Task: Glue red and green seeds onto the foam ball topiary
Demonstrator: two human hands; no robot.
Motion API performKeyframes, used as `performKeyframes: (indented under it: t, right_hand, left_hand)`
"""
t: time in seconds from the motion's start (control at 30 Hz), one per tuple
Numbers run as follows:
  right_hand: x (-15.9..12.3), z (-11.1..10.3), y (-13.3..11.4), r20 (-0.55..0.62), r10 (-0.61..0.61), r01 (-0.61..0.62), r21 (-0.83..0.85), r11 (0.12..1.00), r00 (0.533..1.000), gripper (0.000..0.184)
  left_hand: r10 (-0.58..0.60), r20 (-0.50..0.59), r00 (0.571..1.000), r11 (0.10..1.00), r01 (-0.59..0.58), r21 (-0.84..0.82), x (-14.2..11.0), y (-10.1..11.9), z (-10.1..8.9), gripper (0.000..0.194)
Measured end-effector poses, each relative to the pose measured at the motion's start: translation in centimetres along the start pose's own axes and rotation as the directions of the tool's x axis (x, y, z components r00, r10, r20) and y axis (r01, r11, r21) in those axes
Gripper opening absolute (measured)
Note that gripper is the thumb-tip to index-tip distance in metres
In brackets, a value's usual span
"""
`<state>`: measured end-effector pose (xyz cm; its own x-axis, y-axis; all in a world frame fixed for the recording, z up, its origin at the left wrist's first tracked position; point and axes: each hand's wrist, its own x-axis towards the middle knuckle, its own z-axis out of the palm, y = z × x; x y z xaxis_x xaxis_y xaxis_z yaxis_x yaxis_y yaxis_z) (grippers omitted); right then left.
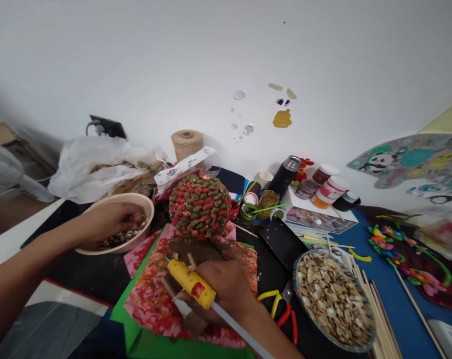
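Observation:
My left hand [111, 223] reaches into a cream plastic bowl [150, 207] at the left, its fingers curled down among small shells [121, 239]. Whatever sits between those fingertips is too small to make out. Wrapped round a yellow hot glue gun [190, 281] is my right hand [229, 286]; a long pale glue stick [244, 331] runs out of the gun's back end. Under and beside that hand are brown stick-like pieces [194, 324], partly hidden. Just beyond the gun stands a ball covered in red and green shells [200, 204], on paint-stained paper [151, 299].
On the right are a basket of shells [334, 299], pliers with red and yellow handles [285, 316], a black tray [283, 244] and wooden sticks [375, 309]. Paint jars [328, 192], a black thermos [285, 177] and a twine spool [187, 144] stand along the wall.

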<state>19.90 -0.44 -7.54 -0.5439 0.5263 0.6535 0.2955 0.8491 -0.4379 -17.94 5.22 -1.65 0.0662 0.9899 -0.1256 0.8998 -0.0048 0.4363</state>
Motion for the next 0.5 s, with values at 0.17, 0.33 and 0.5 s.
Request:
performKeyframes:
  t: [0.17, 0.33, 0.5]
  right_hand:
    - [0.0, -0.1, 0.0, 0.025, -0.008, 0.007, 0.007, 1.0, 1.0, 0.054]
    - [-0.1, -0.1, 0.1, 0.003, -0.005, 0.005, 0.018, 1.0, 1.0, 0.052]
    - [-0.3, 0.2, 0.2, 0.004, -0.006, 0.006, -0.009, 1.0, 1.0, 0.052]
  left_hand:
    - [0.026, 0.115, 0.993, 0.999, -0.024, -0.021, 0.0, -0.9, -0.9, 0.033]
    - [0.0, 0.053, 0.999, 0.999, 0.003, -0.044, 0.4, -2.2, -0.6, 0.052]
    - [-0.009, 0.04, 0.999, 0.997, 0.012, -0.07, 0.5, -2.4, -0.8, 0.051]
